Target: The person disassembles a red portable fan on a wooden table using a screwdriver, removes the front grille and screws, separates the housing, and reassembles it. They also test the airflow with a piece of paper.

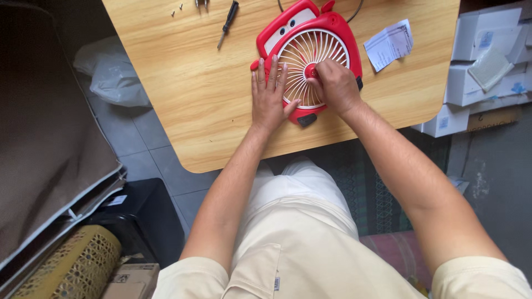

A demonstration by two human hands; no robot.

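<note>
A small red fan (310, 33) shaped like a cartoon car lies flat on the wooden table (183, 83), its white round grille facing up. My left hand (270, 97) rests flat, fingers spread, on the fan's left edge and the table beside it. My right hand (335, 86) is curled over the grille, fingertips pinched on the red hub at its centre. A black cable runs off the fan's far side.
A black-handled screwdriver (228, 22) and a few loose screws (176, 10) lie at the table's far left. A folded paper slip (389, 44) lies to the right of the fan. White boxes (487, 55) are stacked at right, a plastic bag (111, 72) on the floor at left.
</note>
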